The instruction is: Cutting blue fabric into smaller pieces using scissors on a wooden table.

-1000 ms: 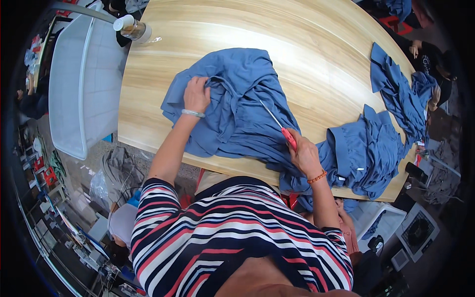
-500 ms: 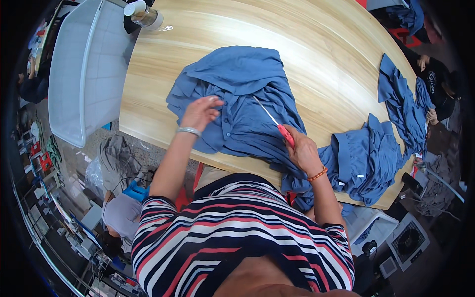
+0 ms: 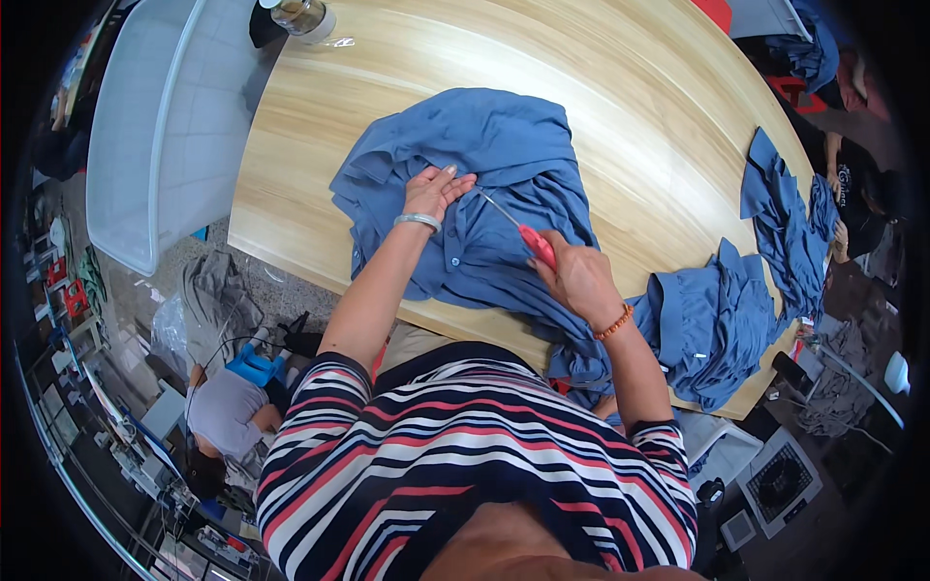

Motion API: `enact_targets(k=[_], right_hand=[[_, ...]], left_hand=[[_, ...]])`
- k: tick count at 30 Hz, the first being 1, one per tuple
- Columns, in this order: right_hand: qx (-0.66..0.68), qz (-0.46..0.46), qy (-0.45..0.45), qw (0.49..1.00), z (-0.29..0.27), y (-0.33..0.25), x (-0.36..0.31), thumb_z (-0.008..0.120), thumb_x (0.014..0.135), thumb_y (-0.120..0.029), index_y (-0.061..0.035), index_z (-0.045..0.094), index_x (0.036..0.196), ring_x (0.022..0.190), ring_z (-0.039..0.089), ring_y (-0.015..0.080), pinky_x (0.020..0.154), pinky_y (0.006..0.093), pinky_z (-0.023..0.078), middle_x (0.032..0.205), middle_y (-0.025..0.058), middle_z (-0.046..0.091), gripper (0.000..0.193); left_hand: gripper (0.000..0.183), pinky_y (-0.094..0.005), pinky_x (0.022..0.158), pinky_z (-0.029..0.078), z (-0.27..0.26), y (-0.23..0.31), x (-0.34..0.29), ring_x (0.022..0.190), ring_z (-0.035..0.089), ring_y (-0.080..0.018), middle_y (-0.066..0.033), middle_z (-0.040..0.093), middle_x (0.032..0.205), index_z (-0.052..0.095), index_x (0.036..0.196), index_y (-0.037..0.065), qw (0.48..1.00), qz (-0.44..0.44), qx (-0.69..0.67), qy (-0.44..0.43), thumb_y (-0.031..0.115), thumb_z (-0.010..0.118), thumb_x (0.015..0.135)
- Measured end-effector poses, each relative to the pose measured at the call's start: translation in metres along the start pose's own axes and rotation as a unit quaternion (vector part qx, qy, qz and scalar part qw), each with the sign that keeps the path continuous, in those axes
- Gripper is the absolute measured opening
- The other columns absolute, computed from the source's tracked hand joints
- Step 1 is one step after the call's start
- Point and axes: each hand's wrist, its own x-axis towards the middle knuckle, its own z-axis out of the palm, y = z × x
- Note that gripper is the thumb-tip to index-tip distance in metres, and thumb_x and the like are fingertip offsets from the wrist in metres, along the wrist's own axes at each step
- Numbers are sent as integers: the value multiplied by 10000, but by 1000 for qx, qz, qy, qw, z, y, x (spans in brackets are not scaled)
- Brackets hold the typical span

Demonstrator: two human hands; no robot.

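Right hand (image 3: pixel 581 276) grips red-handled scissors (image 3: pixel 523 235), blades pointing into the blue shirt (image 3: pixel 484 194) spread mid-table (image 3: pixel 630 107). Left hand (image 3: pixel 433 191) lies open, pinning cloth just left of the blades. Judgement: keep fabric taut and fingers clear of the blades. Count: one pair of scissors, one shirt being worked, two blue piles right of it, one jar (image 3: pixel 300 16) beyond.

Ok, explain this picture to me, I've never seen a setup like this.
No machine here: a person wears a wide fisheye camera on the head, looking down, so edges bend. The striped top at the bottom is theirs. On the wooden table lies a blue shirt. The left hand presses flat on it; the right hand holds a red-handled tool, its thin metal tip at the cloth. More blue shirts are piled at the right, a jar stands at the far corner.
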Motion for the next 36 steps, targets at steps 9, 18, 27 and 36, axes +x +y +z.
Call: enact_targets(k=[9, 18, 27, 36], right_hand=[[-31, -32, -23, 999, -5, -8, 47, 634, 857, -317, -51, 562, 1053, 686, 617, 392, 607, 466, 472, 715, 215, 626, 339], [67, 65, -5, 996, 5, 22, -34, 631, 867, -248, -93, 552, 1133, 743, 608, 415, 651, 455, 482, 782, 216, 628, 317], [63, 49, 19, 997, 3, 22, -44, 625, 864, -269, -108, 552, 1117, 746, 639, 362, 642, 449, 498, 799, 175, 655, 308], [-17, -16, -74, 997, 7, 7, -60, 638, 848, -265, -86, 563, 1097, 638, 617, 364, 576, 445, 482, 673, 188, 615, 316]], left_hand=[[118, -282, 631, 578, 1, -1, 2, 724, 682, -220, -141, 655, 790, 560, 872, 13, 1000, 8, 9, -13, 107, 621, 908], [345, -217, 533, 394, -11, -3, -23, 574, 509, -75, -14, 606, 647, 595, 1008, -42, 896, 96, 432, -41, 159, 751, 775], [270, -213, 567, 439, 18, -9, -61, 635, 540, -79, -8, 603, 733, 591, 980, 1, 984, -93, 150, 24, 80, 751, 778], [111, -190, 636, 429, -14, -32, -42, 717, 526, -25, 21, 652, 845, 663, 908, 13, 966, 58, 249, -29, 107, 690, 856]])
